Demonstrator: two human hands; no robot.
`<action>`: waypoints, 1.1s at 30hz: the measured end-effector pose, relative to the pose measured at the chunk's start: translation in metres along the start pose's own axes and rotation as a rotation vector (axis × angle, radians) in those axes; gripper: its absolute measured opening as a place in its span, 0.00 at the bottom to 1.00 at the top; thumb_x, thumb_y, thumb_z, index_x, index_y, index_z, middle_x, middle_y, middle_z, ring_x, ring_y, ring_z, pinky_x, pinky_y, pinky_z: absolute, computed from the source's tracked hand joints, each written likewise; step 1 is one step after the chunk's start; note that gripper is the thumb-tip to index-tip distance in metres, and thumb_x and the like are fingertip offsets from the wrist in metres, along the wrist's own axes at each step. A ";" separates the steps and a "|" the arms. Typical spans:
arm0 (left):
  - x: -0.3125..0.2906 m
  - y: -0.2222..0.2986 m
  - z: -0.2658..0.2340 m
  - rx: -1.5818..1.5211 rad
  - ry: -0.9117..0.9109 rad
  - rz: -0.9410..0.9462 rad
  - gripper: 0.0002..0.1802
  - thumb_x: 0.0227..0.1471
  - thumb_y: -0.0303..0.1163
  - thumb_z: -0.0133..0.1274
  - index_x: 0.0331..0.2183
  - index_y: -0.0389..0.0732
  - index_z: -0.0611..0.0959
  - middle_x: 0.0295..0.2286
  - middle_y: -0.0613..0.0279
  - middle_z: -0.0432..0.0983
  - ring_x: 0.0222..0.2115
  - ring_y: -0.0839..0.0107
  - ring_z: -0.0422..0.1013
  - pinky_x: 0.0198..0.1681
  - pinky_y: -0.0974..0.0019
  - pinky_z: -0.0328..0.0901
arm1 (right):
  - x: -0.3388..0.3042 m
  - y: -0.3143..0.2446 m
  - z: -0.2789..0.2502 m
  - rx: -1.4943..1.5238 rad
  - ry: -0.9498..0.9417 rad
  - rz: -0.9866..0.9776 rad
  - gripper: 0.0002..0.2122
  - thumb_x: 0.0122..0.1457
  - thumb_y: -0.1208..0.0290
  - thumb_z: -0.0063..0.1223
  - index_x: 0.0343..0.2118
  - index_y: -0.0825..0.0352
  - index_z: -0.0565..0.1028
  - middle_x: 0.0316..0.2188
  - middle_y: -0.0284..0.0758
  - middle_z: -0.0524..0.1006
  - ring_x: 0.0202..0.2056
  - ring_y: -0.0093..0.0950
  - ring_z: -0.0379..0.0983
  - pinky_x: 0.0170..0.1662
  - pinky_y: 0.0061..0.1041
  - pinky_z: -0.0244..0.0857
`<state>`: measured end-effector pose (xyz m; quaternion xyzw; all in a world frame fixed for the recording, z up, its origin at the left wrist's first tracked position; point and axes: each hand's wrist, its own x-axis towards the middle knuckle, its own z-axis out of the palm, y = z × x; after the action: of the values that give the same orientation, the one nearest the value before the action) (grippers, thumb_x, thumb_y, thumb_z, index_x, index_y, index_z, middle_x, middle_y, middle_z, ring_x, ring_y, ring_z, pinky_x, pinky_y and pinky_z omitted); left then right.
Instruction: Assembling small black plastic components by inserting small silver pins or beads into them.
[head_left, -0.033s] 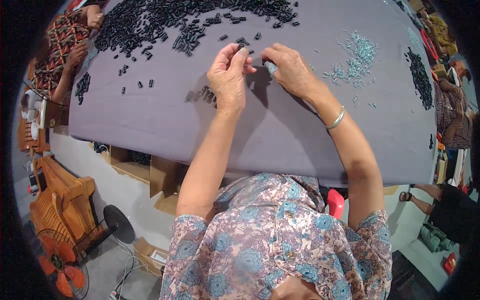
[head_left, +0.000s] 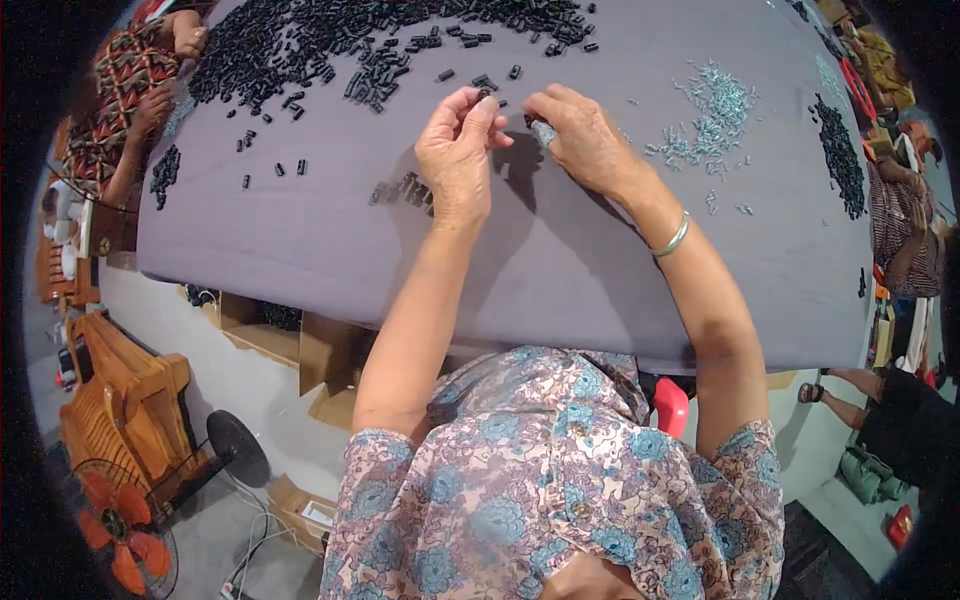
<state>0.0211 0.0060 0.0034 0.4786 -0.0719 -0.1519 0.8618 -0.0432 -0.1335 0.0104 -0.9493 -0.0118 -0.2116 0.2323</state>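
Above the grey-covered table, my left hand [head_left: 458, 145] pinches a small black cylindrical piece [head_left: 482, 94] between thumb and fingertips. To its right, my right hand [head_left: 585, 140] has its fingers curled round a clump of small pale blue-grey pieces [head_left: 543, 131]; something dark shows at its fingertips, too small to make out. The two hands are slightly apart. Beyond them lies a large heap of black cylindrical pieces [head_left: 380, 75]. A scattered pile of thin pale blue-grey pieces [head_left: 722, 112] is right of my right hand. Several dark pieces [head_left: 405, 188] lie beside my left wrist.
A person in patterned clothing [head_left: 125, 95] works at the table's left edge, and others sit along the right. Another black pile [head_left: 838, 155] lies at the far right. Cardboard boxes [head_left: 262, 325], a wooden chair [head_left: 125, 400] and an orange-bladed fan [head_left: 122, 530] stand at lower left.
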 end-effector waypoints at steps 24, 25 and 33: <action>-0.019 -0.012 0.009 0.157 -0.341 -0.246 0.13 0.50 0.26 0.55 0.40 0.32 0.77 0.29 0.62 0.75 0.26 0.78 0.72 0.27 0.75 0.70 | -0.026 0.002 -0.028 1.317 0.076 0.570 0.05 0.58 0.75 0.49 0.35 0.67 0.74 0.29 0.27 0.73 0.28 0.15 0.69 0.33 0.14 0.66; -0.019 -0.012 0.008 0.168 -0.327 -0.235 0.12 0.50 0.25 0.54 0.39 0.33 0.77 0.28 0.63 0.75 0.25 0.78 0.71 0.26 0.75 0.70 | -0.026 0.000 -0.028 1.288 0.090 0.564 0.05 0.58 0.75 0.49 0.35 0.67 0.74 0.28 0.27 0.73 0.28 0.15 0.69 0.32 0.14 0.66; -0.020 -0.013 0.009 0.202 -0.337 -0.237 0.14 0.50 0.26 0.55 0.40 0.33 0.77 0.29 0.63 0.76 0.26 0.78 0.71 0.27 0.74 0.69 | -0.026 0.000 -0.033 0.946 0.025 0.508 0.04 0.57 0.74 0.48 0.33 0.66 0.74 0.25 0.24 0.72 0.26 0.14 0.66 0.30 0.14 0.62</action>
<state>-0.0024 -0.0009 -0.0024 0.5353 -0.1730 -0.3221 0.7614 -0.0796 -0.1465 0.0259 -0.7114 0.1272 -0.1313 0.6785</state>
